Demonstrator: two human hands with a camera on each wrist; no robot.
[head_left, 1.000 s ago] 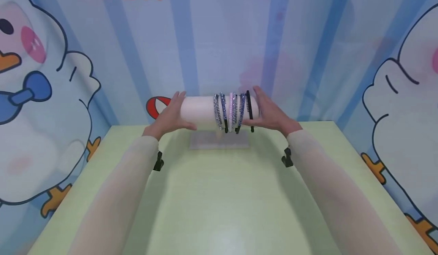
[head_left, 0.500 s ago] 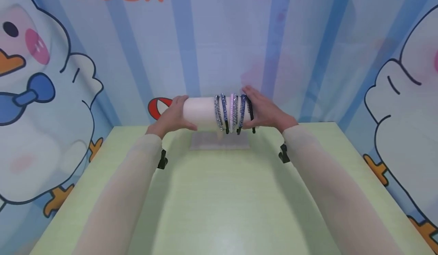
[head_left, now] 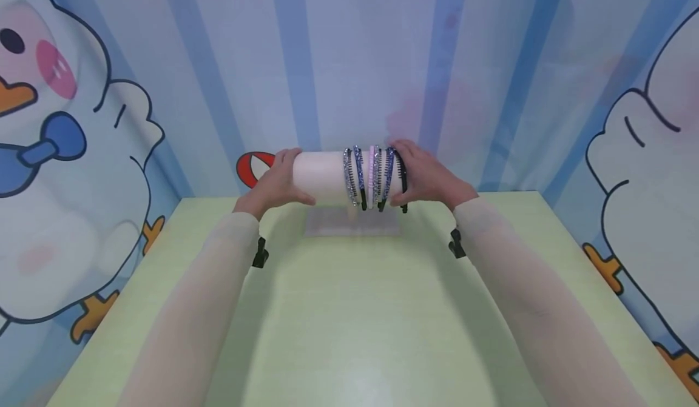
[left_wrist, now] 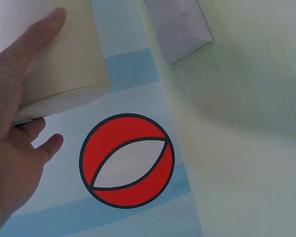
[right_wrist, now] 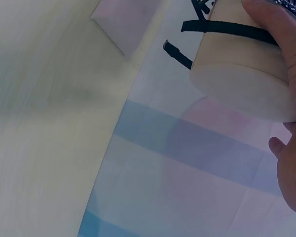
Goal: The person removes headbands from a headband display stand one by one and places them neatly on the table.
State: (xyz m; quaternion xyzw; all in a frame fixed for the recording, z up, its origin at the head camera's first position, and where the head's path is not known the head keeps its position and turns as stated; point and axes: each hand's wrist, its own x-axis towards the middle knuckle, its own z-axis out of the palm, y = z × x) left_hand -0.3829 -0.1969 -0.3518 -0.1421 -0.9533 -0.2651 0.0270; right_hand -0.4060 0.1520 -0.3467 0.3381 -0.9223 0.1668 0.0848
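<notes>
A headband display stand has a white horizontal roll [head_left: 321,175] on a pale flat base [head_left: 327,226]. Several toothed headbands circle its right half: silver and blue glittery ones, a pink headband [head_left: 371,176] and a plain black headband [head_left: 404,188] nearest the right end. My left hand [head_left: 273,184] grips the roll's bare left end, thumb in front, as the left wrist view also shows with the thumb [left_wrist: 42,32] along the surface. My right hand [head_left: 432,179] grips the other end, thumb low in front by the black headband and fingers over the top. The fingers behind the roll are hidden.
The stand is near the back edge of a pale green table [head_left: 349,310]. Right behind it hangs a blue striped backdrop [head_left: 360,61] printed with cartoon ducks and a red and white ball [left_wrist: 127,160]. Dark wrist straps [head_left: 260,253] show below both sleeves.
My right hand has moved left, further over the roll's right end, and now covers part of the black headband. The left hand keeps its grip on the roll, almost unmoved.
</notes>
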